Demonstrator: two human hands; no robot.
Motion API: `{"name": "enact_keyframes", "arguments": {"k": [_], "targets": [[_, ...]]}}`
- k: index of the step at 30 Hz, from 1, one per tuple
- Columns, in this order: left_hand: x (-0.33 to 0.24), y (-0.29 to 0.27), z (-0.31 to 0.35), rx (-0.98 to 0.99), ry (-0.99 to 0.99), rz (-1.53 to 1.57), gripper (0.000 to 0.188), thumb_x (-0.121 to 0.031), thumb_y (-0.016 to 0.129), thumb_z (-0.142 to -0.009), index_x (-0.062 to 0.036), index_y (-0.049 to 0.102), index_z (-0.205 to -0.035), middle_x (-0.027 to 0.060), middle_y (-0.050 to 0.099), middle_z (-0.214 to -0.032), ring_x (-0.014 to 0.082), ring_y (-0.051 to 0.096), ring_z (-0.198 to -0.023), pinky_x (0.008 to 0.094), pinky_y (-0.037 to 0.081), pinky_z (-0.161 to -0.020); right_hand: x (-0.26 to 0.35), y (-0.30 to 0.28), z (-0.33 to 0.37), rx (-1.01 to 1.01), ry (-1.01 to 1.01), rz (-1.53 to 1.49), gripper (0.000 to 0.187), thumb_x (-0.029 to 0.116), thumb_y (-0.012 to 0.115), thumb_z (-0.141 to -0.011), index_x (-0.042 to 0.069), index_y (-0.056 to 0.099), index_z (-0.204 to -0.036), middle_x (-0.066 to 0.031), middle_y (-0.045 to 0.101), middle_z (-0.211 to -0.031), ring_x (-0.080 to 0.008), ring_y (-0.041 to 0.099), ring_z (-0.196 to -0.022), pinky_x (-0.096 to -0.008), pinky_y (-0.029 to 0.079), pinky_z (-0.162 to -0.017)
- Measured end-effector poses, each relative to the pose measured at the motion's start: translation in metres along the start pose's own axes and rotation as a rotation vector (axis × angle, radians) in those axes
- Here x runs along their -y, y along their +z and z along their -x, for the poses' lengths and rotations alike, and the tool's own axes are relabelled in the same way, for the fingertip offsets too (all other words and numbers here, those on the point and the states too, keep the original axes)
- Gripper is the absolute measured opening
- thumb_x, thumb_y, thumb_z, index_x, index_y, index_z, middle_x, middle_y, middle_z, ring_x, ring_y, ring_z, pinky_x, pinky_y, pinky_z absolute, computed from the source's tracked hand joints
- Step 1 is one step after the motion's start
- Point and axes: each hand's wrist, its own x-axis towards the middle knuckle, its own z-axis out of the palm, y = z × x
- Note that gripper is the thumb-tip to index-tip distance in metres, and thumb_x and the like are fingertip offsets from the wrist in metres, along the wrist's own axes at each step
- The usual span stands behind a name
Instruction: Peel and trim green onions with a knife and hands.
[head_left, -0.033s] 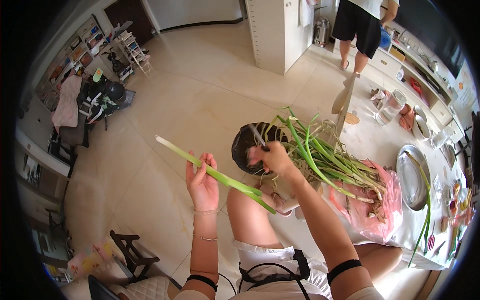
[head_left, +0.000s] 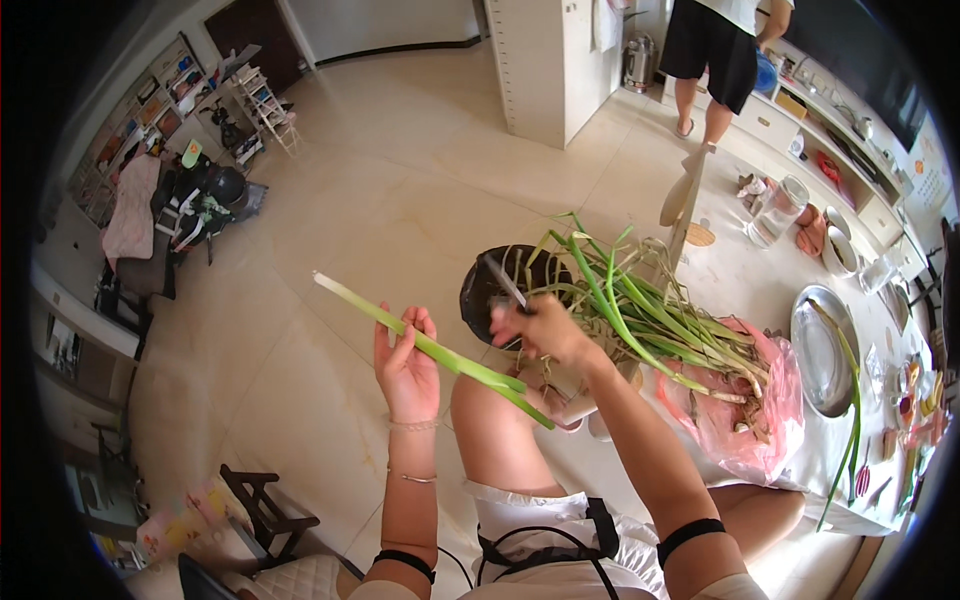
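In my left hand (head_left: 407, 365) is a long green onion stalk (head_left: 455, 362), white at its upper left end and green at its lower right end. My fingers close around it near its middle. My right hand (head_left: 545, 325), partly smeared by motion, grips a small knife (head_left: 505, 282) by its dark handle, blade pointing up and left. Hand and knife are over a round black bin (head_left: 478, 300) by my knee. To the right, a heap of green onions (head_left: 655, 325) hangs over the table edge, root ends on a pink plastic bag (head_left: 780, 400).
The white table (head_left: 735, 275) on the right bears a metal basin (head_left: 825, 375) with one green onion across it, and a glass jar (head_left: 778, 212). Another person (head_left: 712, 60) stands at the far cabinet. A dark stool (head_left: 265, 510) is at lower left.
My right hand and the knife have shifted slightly, the blade tip moving left. The green onion stalk in my left hand stays almost in place.
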Motion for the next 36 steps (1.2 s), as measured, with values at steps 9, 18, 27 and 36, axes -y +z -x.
{"name": "enact_keyframes", "arguments": {"k": [9,18,27,36], "targets": [[0.049,0.068,0.056,0.332,-0.241,-0.182,0.065,-0.007,0.054,-0.092,-0.0038,0.017,-0.146,0.0230,0.041,-0.136,0.0304,0.043,-0.127,0.0434,0.036,-0.108,-0.025,-0.042,0.149,-0.029,-0.182,0.114,0.028,0.022,0.079,-0.077,0.002,0.072,-0.096,0.0017,0.063,-0.070,-0.0053,0.050,-0.062,-0.0255,0.042,-0.056],[0.082,0.103,0.113,0.770,-0.421,-0.567,0.065,-0.014,0.056,-0.091,-0.0016,0.024,-0.147,0.0200,0.032,-0.148,0.0273,0.029,-0.138,0.0398,0.030,-0.108,-0.047,-0.154,0.387,-0.924,0.140,0.384,0.019,0.005,0.074,-0.076,0.002,0.069,-0.094,-0.0071,0.068,-0.085,-0.0108,0.061,-0.075,-0.0248,0.048,-0.068],[0.089,0.110,0.146,0.785,-0.454,-0.735,0.052,-0.009,0.057,-0.091,-0.0022,0.039,-0.139,0.0160,0.044,-0.138,0.0235,0.043,-0.126,0.0362,0.038,-0.101,-0.067,-0.277,0.489,-1.359,0.336,0.991,0.018,0.016,0.075,-0.072,0.002,0.070,-0.083,-0.0113,0.058,-0.063,-0.0232,0.050,-0.053,-0.0353,0.039,-0.054],[0.096,0.101,0.158,0.756,-0.447,-0.841,0.047,-0.008,0.057,-0.091,0.0005,0.044,-0.135,0.0156,0.051,-0.131,0.0221,0.050,-0.118,0.0339,0.044,-0.095,-0.073,-0.315,0.452,-1.500,0.155,1.285,0.021,0.017,0.072,-0.073,0.005,0.071,-0.091,-0.0123,0.066,-0.085,-0.0319,0.062,-0.077,-0.0412,0.047,-0.071]]}}
